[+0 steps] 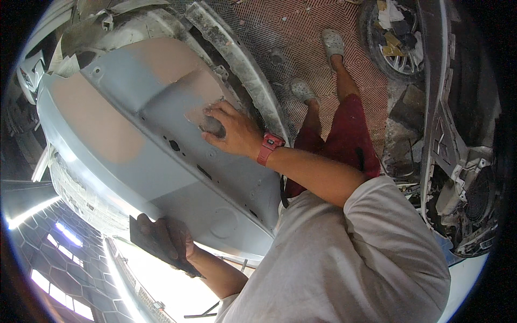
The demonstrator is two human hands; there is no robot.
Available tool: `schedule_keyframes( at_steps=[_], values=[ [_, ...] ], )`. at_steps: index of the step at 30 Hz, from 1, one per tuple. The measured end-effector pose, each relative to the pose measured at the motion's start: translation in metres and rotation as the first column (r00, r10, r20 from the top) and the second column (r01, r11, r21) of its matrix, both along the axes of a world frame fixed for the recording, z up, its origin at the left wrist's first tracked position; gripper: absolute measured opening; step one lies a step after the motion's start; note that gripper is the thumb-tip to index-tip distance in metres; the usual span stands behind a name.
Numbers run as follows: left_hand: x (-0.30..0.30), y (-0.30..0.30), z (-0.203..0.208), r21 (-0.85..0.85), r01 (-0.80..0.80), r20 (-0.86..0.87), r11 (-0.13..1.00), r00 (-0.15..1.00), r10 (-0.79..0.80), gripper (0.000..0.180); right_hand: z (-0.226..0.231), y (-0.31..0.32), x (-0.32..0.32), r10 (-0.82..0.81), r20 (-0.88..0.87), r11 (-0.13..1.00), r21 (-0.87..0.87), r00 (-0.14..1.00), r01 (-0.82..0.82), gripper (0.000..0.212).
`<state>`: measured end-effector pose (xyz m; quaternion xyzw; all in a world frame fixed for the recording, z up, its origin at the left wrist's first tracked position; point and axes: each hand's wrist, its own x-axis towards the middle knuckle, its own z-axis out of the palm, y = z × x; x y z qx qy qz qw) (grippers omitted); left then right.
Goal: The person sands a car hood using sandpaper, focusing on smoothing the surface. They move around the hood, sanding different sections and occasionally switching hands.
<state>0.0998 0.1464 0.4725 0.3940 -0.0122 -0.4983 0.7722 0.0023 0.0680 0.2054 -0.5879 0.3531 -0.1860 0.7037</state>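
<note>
Grey panel (pixel 231 169); dark pad (pixel 214 127) between right fingers (pixel 222 114).

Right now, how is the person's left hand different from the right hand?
The left hand grips a dark flat board; the right hand curls around a grey thing, too covered to name.

The right hand has a red watch at its wrist; none shows by the left hand.

The right hand is over the middle of the grey-and-tan panel, the left hand near its edge.

Both hands are bare.
</note>
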Motion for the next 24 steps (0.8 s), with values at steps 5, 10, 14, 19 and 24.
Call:
schedule_keyframes(
  at_steps=[5,10,14,19,24],
  values=[
    [-0.010,0.000,0.008,0.142,-0.331,0.206,0.933,0.932,0.299,0.034,-0.020,-0.005,-0.046,0.077,0.086,0.996,0.041,0.993,-0.080,0.054],
    [-0.009,0.011,0.006,0.085,-0.208,0.070,0.975,0.977,0.202,0.036,-0.087,-0.031,-0.062,-0.108,-0.135,0.993,0.023,0.985,0.113,0.056],
    [-0.004,0.010,0.004,0.019,-0.131,-0.029,0.991,0.991,0.131,0.038,-0.098,-0.062,-0.040,0.050,-0.050,0.997,-0.057,0.997,-0.053,0.051],
    [-0.004,0.007,0.002,0.000,-0.069,-0.020,0.998,0.997,0.069,0.037,-0.079,-0.068,0.003,0.157,0.003,0.967,-0.205,0.988,-0.153,0.055],
    [-0.003,0.003,0.001,-0.001,-0.007,-0.023,1.000,1.000,0.007,0.034,-0.071,-0.039,-0.002,0.224,-0.030,0.957,-0.183,0.974,-0.226,0.059]
  ],
)
